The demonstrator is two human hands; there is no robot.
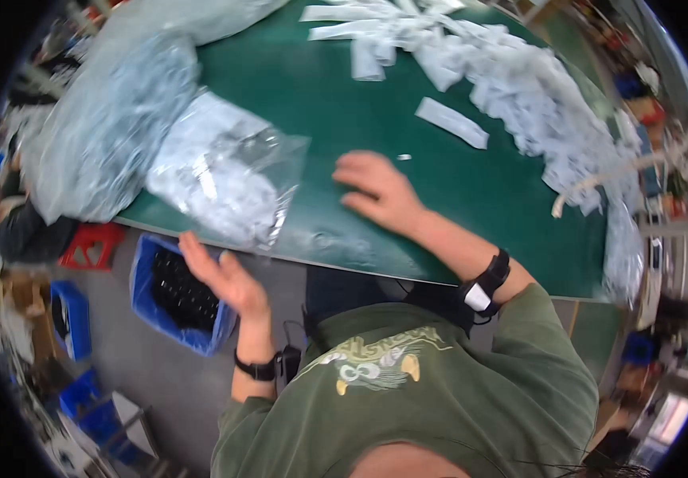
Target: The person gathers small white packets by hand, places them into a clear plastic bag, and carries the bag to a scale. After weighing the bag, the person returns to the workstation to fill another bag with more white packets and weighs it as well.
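Note:
My left hand (228,277) is held just off the table's front edge, its fingers stretched out and nothing in them. Close beyond it lies a clear plastic bag (224,171) filled with white pieces, its near corner at the edge. My right hand (380,191) is over the green table (280,68) to the right of that bag, fingers apart and holding nothing. A small white scrap (404,157) lies beside it. Farther off rests a single flat white strip (451,123), apart from a long heap of similar white strips (519,99).
A large, crumpled clear plastic sack (113,131) covers the table's left end. Below the edge stands a blue-lined bin (201,344) containing many small black parts. A red stool (93,244) is at the left. A pale cord-like strip (623,170) crosses the right side.

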